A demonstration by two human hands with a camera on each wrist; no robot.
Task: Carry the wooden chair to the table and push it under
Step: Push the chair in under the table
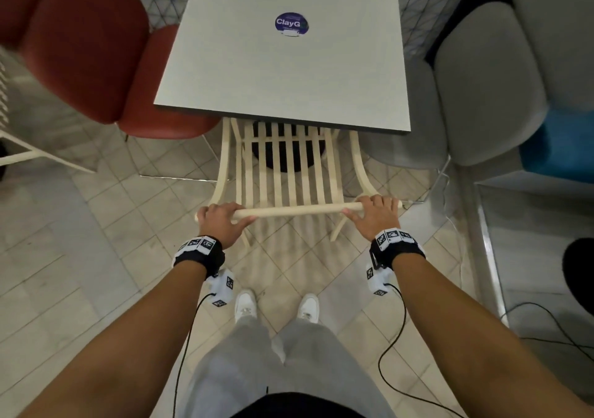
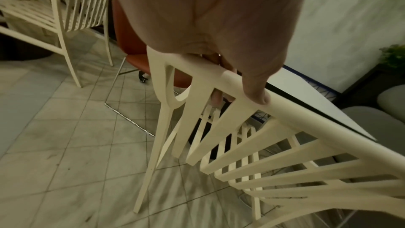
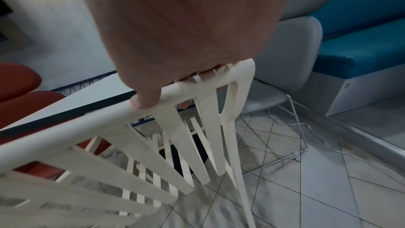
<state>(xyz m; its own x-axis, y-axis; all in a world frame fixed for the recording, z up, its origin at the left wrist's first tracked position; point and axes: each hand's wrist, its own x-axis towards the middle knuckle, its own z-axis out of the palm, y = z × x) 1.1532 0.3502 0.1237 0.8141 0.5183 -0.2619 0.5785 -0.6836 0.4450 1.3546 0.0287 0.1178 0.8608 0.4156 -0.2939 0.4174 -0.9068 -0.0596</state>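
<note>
A cream slatted wooden chair (image 1: 283,167) stands in front of me with its seat partly under the near edge of the square white table (image 1: 283,64). My left hand (image 1: 221,221) grips the left end of the chair's top rail (image 1: 289,211), thumb lying along it. My right hand (image 1: 374,213) grips the right end the same way. In the left wrist view the left hand (image 2: 219,41) wraps the rail (image 2: 306,122) with the thumb on top. In the right wrist view the right hand (image 3: 186,41) holds the rail (image 3: 76,124), and the table edge (image 3: 65,110) lies just beyond.
A red padded chair (image 1: 96,48) stands left of the table, a grey chair (image 1: 475,89) right of it, and a blue bench (image 1: 559,141) beyond. Another cream chair (image 2: 43,15) stands at the far left. The table's dark round base (image 1: 283,157) shows through the slats. Cables (image 1: 546,327) trail on the tiled floor.
</note>
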